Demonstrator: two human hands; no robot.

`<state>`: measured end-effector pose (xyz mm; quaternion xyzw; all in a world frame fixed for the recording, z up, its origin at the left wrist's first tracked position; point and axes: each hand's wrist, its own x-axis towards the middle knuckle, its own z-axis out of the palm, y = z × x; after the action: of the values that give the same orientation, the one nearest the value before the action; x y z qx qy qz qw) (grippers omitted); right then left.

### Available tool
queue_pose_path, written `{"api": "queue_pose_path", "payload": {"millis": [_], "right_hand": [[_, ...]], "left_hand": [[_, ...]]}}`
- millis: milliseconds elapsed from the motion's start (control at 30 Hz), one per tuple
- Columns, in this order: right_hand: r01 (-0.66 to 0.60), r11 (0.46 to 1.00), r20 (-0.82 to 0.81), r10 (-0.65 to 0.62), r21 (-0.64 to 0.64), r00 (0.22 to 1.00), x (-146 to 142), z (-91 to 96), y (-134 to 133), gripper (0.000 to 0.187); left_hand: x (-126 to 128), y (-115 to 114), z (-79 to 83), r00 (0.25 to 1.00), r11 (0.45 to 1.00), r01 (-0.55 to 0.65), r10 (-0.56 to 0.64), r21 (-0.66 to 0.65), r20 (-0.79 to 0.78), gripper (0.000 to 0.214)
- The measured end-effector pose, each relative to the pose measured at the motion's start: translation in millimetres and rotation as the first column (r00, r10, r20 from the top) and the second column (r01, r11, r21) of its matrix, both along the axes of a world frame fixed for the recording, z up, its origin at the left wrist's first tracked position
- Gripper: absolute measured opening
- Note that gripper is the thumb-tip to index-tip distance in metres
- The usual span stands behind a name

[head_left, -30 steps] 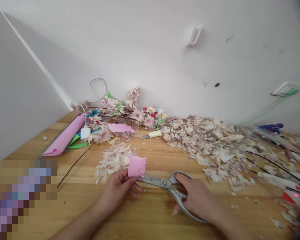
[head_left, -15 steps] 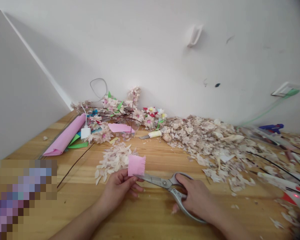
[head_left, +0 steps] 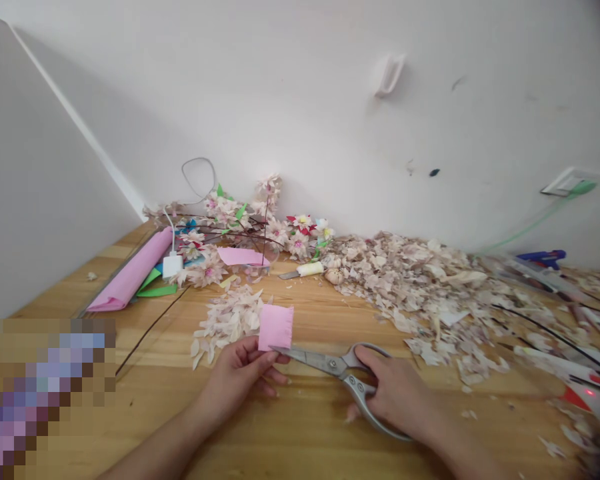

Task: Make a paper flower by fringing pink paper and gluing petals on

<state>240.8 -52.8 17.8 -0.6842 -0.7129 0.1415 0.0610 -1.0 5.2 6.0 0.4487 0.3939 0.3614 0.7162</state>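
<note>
My left hand pinches the lower left corner of a small pink crepe paper piece, whose right edge is cut into a short fringe. In my right hand is a pair of grey metal scissors, my thumb and fingers at the handles. The blade tips reach the lower edge of the paper, close to my left thumb; whether the blades are parted there is hard to see. Just behind the paper lies a small pile of pale dried petals on the wooden table.
Paper flowers on stems lie along the wall, near a pink paper roll and a white charger. A utility knife lies beside a large heap of dry husks. A blue glue gun is far right.
The pink paper has shifted slightly right and up, and its fringed edge looks less spread. Both hands stay nearly in place, the scissors still at the paper's lower edge.
</note>
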Motion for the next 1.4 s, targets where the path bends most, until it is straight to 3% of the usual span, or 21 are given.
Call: {"api": "queue_pose_path", "payload": {"millis": [200, 600, 900, 1400], "right_hand": [[-0.007, 1.000, -0.008, 0.007, 0.010, 1.000, 0, 0.7, 0, 0.035], [-0.077, 0.997, 0.021, 0.076, 0.013, 0.997, 2, -2.4, 0, 0.040], [-0.062, 0.998, 0.010, 0.062, 0.007, 0.998, 0, -1.5, 1, 0.044], [-0.039, 0.999, -0.004, 0.039, -0.036, 0.999, -3, -2.0, -1, 0.036]], "left_hand": [[-1, -1, 2.0, 1.000, 1.000, 0.019, -0.019, 0.002, 0.005, 0.033], [-2, 0, -8.7, 1.000, 0.996, -0.016, 0.015, 0.084, 0.007, 0.028], [-1, -1, -7.3, 0.997, 0.992, -0.067, 0.070, 0.107, -0.026, 0.029], [0, 0, -9.6, 0.997, 0.991, -0.047, 0.054, 0.129, -0.051, 0.024]]}}
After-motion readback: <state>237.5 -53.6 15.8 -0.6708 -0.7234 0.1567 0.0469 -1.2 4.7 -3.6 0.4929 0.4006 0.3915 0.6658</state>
